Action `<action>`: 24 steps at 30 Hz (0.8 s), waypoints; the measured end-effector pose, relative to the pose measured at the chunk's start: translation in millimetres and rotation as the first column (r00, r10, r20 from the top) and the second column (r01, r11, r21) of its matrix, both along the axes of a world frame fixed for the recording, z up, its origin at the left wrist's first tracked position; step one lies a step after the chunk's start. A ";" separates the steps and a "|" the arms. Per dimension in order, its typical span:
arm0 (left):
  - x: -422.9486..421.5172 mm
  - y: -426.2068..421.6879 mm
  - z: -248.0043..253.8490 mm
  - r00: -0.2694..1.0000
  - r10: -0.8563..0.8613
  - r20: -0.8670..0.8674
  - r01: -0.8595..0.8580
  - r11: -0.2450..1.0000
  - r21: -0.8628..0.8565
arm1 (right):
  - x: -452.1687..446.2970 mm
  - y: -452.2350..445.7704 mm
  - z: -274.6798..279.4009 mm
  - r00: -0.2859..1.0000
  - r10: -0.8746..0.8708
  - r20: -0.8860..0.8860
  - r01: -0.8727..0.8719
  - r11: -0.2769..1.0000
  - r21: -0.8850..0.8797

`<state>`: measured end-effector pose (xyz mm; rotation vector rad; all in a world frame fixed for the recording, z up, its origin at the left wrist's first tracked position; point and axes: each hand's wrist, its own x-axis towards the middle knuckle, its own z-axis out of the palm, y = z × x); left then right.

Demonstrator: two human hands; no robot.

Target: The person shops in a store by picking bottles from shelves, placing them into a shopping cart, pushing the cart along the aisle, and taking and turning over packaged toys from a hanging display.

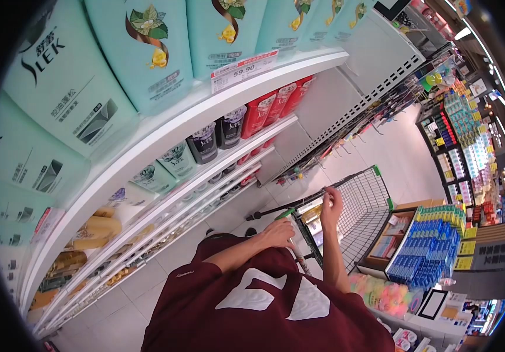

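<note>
Maroon cloth of the person's shirt [205, 314] fills the lower middle of the view, with pale patches on its front. Both bare hands reach forward from it toward a shopping cart [375, 171], a black wire basket with green corners, which stands on the light tiled floor [129, 287] ahead and slightly to the right. The left hand [279, 233] lies on the cart's handle [300, 258], back upward; how tightly its grip wraps the bar cannot be told. The right hand [331, 202] is raised over the handle side of the cart, its fingers bent inward; whether that grip is pressed together or pinches something small cannot be told.

On the left, a white shelf [176, 114] curves through the wide lens, carrying large mint-green bottles [141, 58] marked SLEK. A price tag [245, 70] on its edge reads 59.90. On the level beneath stand red bottles [276, 105], dark bottles [202, 142] and more pale green ones, with golden-yellow bottles [94, 230] nearer the person. To the right of the cart, blue and yellow boxes [425, 237] are stacked in a display, with fluffy pastel puffs [384, 293] just beside them.
</note>
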<state>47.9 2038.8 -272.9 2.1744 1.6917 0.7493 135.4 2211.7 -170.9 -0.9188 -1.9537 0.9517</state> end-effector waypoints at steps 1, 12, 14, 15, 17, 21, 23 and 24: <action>1.1 3.8 1.5 1.000 -0.004 -0.030 0.003 1.000 -0.024 | -30.7 8.0 13.8 0.996 0.083 -0.024 -0.083 0.996 -0.033; 3.8 28.2 -5.9 1.000 0.018 -0.007 -0.018 1.000 0.004 | -250.6 -10.2 160.2 0.935 0.333 -0.124 -0.260 0.878 0.402; 3.7 29.7 -6.8 1.000 0.028 -0.006 -0.028 0.999 0.024 | -259.9 -16.9 163.8 0.964 0.258 -0.057 -0.216 0.894 0.392; 4.1 29.6 -6.0 0.999 0.038 0.008 -0.038 0.999 0.036 | -261.3 -19.9 165.0 0.962 0.268 -0.062 -0.224 0.893 0.389; 6.1 28.2 -6.6 0.998 0.054 0.020 -0.055 0.998 0.042 | -261.8 -26.2 165.9 0.972 0.234 0.034 -0.228 0.893 0.388; 10.1 27.7 0.7 0.997 0.072 0.042 -0.074 0.996 0.056 | -269.9 -27.1 153.4 0.976 0.216 -0.018 -0.188 0.885 0.426; 10.4 28.3 1.9 0.996 0.081 0.022 -0.081 0.997 -0.006 | -273.8 -26.5 151.3 0.980 0.198 0.003 -0.182 0.890 0.418; 12.0 27.6 -1.7 0.993 0.097 0.068 -0.101 0.993 0.055 | -275.4 -27.2 150.8 0.980 0.199 0.000 -0.180 0.891 0.417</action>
